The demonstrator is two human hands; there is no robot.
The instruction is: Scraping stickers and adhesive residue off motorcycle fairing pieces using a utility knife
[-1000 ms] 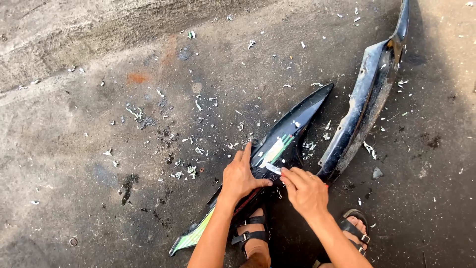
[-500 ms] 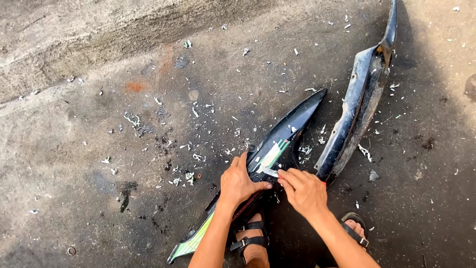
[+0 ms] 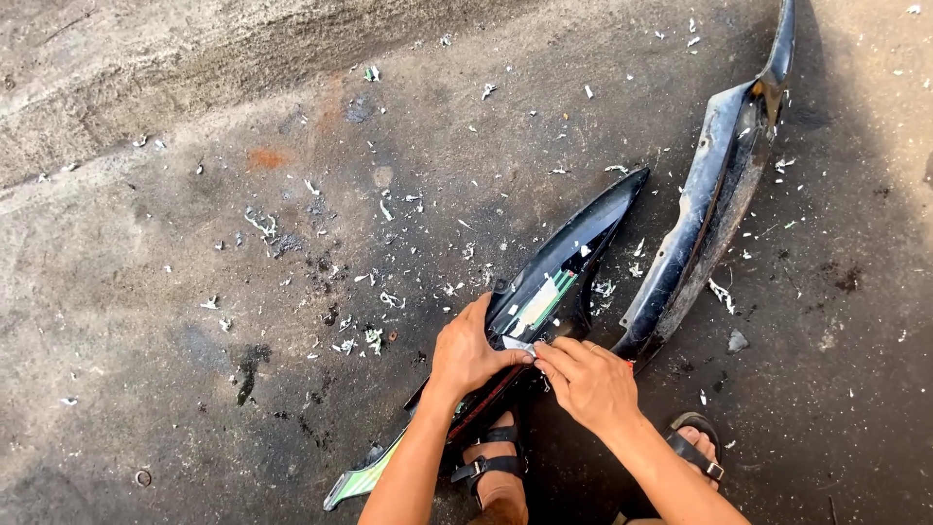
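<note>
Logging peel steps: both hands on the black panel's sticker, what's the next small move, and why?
Probably pull the pinched strip a little further along the panel. The right hand pinches a pale sticker edge at the black panel, the left hand braces it, and a green and white sticker remains ahead; scraps litter the ground.

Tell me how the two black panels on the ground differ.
The near panel lies under both hands: the left hand presses on it and the right hand pinches at a pale sticker patch. The far panel lies untouched. The near panel carries green and white striping; the far panel shows a plain, dusty grey-black surface. The far panel looks longer and narrower. Both are glossy, curved and tapered, lying on concrete strewn with pale scraps.
</note>
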